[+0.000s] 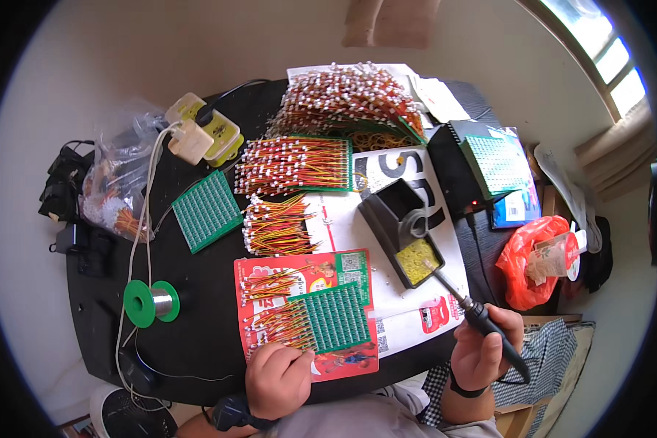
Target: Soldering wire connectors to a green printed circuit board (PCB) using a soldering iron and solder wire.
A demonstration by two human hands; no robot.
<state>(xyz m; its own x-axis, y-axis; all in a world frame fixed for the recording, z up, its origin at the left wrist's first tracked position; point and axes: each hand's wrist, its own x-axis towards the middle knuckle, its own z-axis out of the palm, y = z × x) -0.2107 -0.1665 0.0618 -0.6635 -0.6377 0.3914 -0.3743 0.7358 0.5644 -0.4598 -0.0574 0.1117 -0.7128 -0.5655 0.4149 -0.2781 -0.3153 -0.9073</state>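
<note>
While right hand (480, 352) grasps one soldering iron (480, 318), left hand (277, 383) rests by one circuit board (339, 315), grip unclear; one spool (150, 303).

Head-height fisheye view (fairly near), downward over the black table (204, 292)

Two hands show. The right hand (478, 359) has one soldering iron (480, 318); ahead of it are one stand (388, 212), one yellow sponge (417, 264) and one red bag (517, 269). Ahead of the left hand (279, 381): one solder spool (153, 303), leftward, and one red sheet (361, 359), partly beneath it.
</note>
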